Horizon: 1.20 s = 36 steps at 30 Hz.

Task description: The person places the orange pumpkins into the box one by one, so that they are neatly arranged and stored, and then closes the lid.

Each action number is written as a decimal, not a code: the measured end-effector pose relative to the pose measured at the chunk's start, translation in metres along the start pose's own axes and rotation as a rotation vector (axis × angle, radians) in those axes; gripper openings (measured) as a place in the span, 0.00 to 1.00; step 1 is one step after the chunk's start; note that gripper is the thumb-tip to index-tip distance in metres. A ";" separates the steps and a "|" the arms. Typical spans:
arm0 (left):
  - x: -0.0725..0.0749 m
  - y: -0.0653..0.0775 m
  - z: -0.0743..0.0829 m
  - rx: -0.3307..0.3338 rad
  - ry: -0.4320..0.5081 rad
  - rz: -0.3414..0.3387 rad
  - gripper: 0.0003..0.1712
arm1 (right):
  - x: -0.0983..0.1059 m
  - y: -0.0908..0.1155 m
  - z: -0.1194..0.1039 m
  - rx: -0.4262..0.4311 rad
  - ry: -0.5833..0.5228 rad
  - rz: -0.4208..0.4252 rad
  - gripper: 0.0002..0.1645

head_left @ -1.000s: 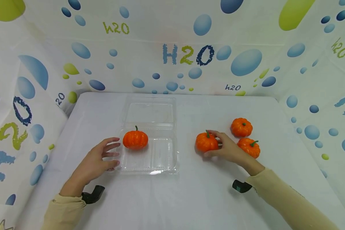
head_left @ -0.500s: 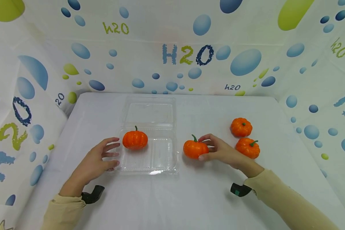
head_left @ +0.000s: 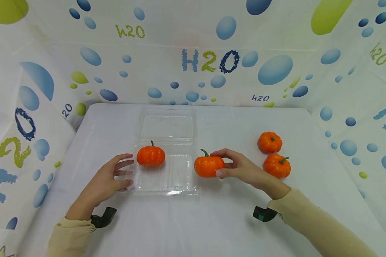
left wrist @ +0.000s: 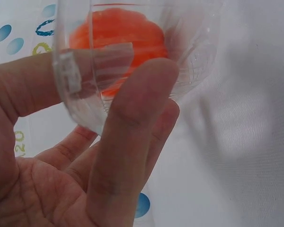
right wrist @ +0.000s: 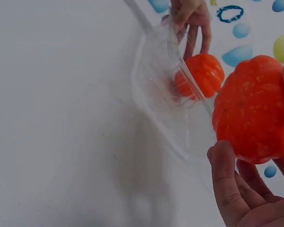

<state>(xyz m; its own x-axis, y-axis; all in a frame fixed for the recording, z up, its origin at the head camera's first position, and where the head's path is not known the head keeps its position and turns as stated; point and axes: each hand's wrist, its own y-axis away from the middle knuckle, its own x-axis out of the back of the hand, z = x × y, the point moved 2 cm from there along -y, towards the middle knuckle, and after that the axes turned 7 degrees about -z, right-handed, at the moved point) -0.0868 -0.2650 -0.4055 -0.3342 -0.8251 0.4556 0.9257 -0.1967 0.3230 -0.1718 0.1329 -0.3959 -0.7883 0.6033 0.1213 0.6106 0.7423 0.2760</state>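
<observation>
Head view: white table (head_left: 167, 225), open clear container (head_left: 180, 175); at its left edge, the left hand (head_left: 108, 177), fingers loosely spread. The right hand (head_left: 242, 169) pinches an orange pumpkin (head_left: 208, 167) at its right edge; another pumpkin (head_left: 150, 157) sits inside, two more pumpkins (head_left: 270, 142) (head_left: 276, 166) farther right.

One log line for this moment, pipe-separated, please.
right hand: holds pumpkin at right edge of clear container | left hand: at its left edge, contact unclear | container: open, one pumpkin inside | table: two pumpkins
</observation>
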 end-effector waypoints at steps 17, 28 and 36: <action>0.001 0.000 0.002 -0.009 -0.005 0.007 0.46 | -0.009 -0.018 -0.020 0.110 -0.034 0.130 0.30; -0.001 0.000 0.000 0.004 0.007 0.001 0.47 | -0.018 -0.038 -0.029 0.166 -0.078 0.200 0.28; -0.001 0.001 0.001 0.010 0.003 0.003 0.47 | -0.024 -0.053 -0.026 0.113 -0.011 0.310 0.28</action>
<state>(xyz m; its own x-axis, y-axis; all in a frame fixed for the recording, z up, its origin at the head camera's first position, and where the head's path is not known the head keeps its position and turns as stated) -0.0858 -0.2639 -0.4051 -0.3310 -0.8274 0.4537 0.9249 -0.1890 0.3299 -0.1869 0.0715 -0.3886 -0.5629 0.8084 0.1724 0.8265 0.5500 0.1199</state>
